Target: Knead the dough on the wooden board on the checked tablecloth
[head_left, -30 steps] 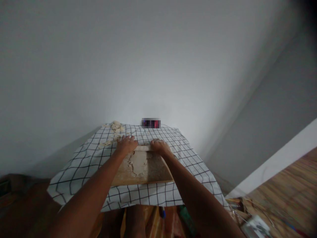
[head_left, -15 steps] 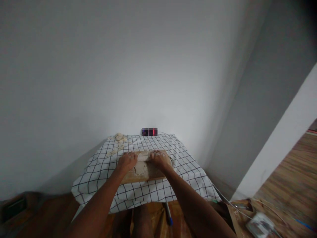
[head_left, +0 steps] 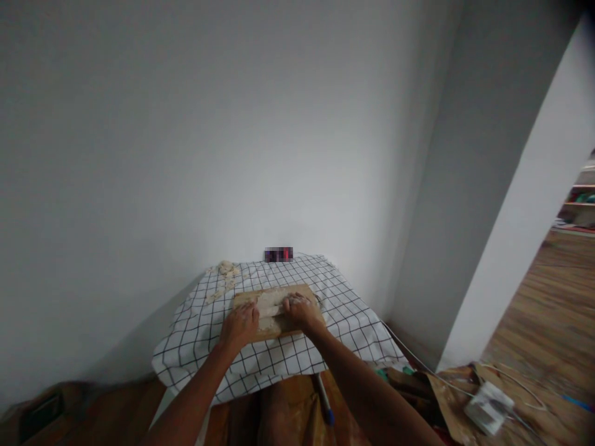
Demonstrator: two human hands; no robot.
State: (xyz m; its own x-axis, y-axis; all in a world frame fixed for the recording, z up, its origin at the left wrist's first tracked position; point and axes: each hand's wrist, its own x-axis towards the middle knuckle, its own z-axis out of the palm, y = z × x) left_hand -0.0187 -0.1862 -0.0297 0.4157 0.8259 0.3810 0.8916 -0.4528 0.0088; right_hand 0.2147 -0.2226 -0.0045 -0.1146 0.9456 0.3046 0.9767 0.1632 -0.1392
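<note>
A wooden board [head_left: 304, 290] lies on a table covered with a white checked cloth [head_left: 346, 316]. Pale, flattened dough [head_left: 274, 298] is spread over its middle. Across the dough runs a floury rolling pin [head_left: 270, 311], seen only between the hands. My left hand [head_left: 242, 319] is closed over the pin's left part, fingers curled down. On the other end, my right hand [head_left: 299, 308] is likewise closed round the pin. Both pin ends are hidden beneath the hands.
A lump of dough [head_left: 226, 267] with scattered scraps sits at the cloth's back left corner. A small dark device [head_left: 279, 254] stands by the wall. On the right floor lie a white box-like object [head_left: 489, 409] and a cable [head_left: 418, 362]. A blue-tipped rod [head_left: 326, 402] is below the table edge.
Both hands have drawn the rolling pin nearer to me, uncovering more dough and the far edge of the board. The view has turned slightly to the right.
</note>
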